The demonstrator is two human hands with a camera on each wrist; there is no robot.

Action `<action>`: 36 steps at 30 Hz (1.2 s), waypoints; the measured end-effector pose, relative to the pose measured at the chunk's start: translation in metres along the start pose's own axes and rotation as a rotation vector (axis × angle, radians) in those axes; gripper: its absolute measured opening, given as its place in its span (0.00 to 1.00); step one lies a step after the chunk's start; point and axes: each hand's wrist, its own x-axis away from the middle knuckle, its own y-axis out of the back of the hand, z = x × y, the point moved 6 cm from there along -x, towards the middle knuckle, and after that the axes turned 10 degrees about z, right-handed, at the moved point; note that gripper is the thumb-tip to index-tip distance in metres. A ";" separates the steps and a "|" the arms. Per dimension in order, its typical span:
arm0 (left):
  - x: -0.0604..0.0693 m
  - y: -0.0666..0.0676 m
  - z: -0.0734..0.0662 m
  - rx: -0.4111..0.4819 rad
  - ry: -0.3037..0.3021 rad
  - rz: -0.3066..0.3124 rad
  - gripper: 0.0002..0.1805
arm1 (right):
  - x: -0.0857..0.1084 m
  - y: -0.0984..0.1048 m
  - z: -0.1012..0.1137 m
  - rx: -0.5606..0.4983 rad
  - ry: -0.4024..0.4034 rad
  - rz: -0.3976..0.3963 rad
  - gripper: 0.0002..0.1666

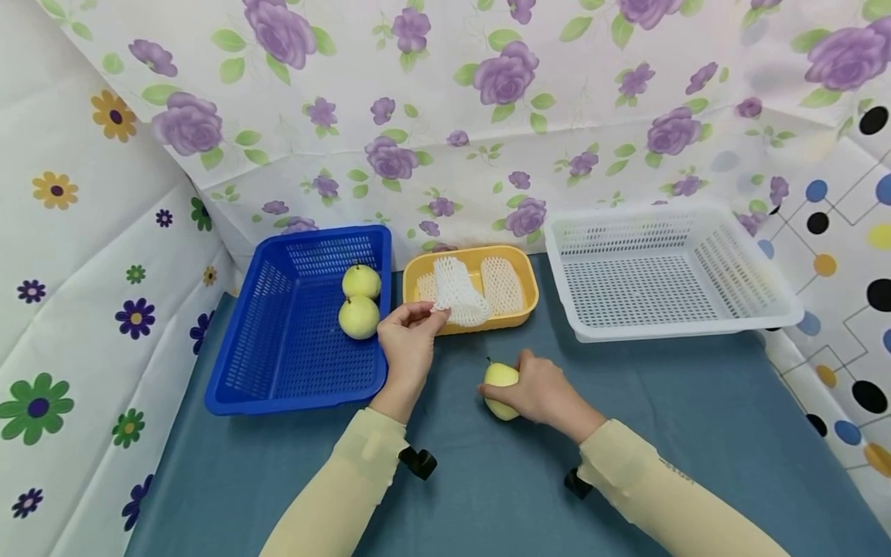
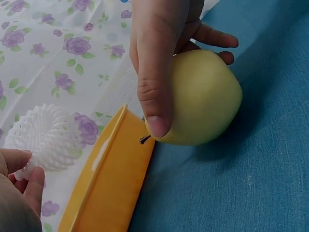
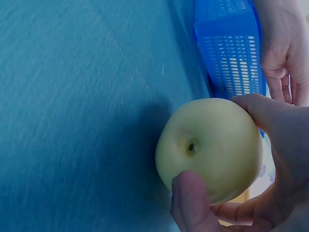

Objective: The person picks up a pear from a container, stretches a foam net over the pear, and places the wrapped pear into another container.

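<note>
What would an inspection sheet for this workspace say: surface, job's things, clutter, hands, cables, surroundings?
Surface: blue-grey cloth, some faint creases.
Job's things: one pear in hand; two pears in the blue basket; one white foam net in hand, more foam nets in the yellow tray; white basket at right, no fruit seen in it.
Clutter: nothing seen.
Left hand: pinches the white foam net at the yellow tray.
Right hand: grips the pear, nearer the person than the tray.
Cables: nothing seen.
Surroundings: purple-flower sheet behind, daisy-print sheet left, dotted sheet right.
</note>
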 end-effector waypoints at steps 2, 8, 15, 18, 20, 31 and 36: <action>0.001 0.000 0.000 -0.003 0.001 0.002 0.12 | 0.001 -0.002 0.000 -0.016 0.001 0.018 0.44; 0.001 0.001 0.000 -0.009 0.010 0.002 0.13 | 0.004 -0.004 0.001 -0.028 0.013 0.045 0.43; 0.002 0.001 0.000 -0.009 0.008 0.004 0.12 | 0.007 -0.006 0.006 -0.026 0.057 0.044 0.42; 0.002 0.001 -0.001 -0.017 0.010 0.005 0.12 | 0.008 -0.006 0.007 -0.021 0.083 0.027 0.41; 0.002 0.001 -0.002 -0.021 0.008 0.005 0.12 | 0.008 -0.005 0.007 -0.018 0.087 0.020 0.42; 0.019 0.000 -0.018 -0.185 -0.075 0.036 0.11 | 0.018 0.033 0.018 -0.143 0.276 -0.221 0.33; 0.026 -0.001 -0.011 -0.281 -0.147 0.056 0.08 | 0.024 0.050 0.033 -0.239 0.519 -0.365 0.27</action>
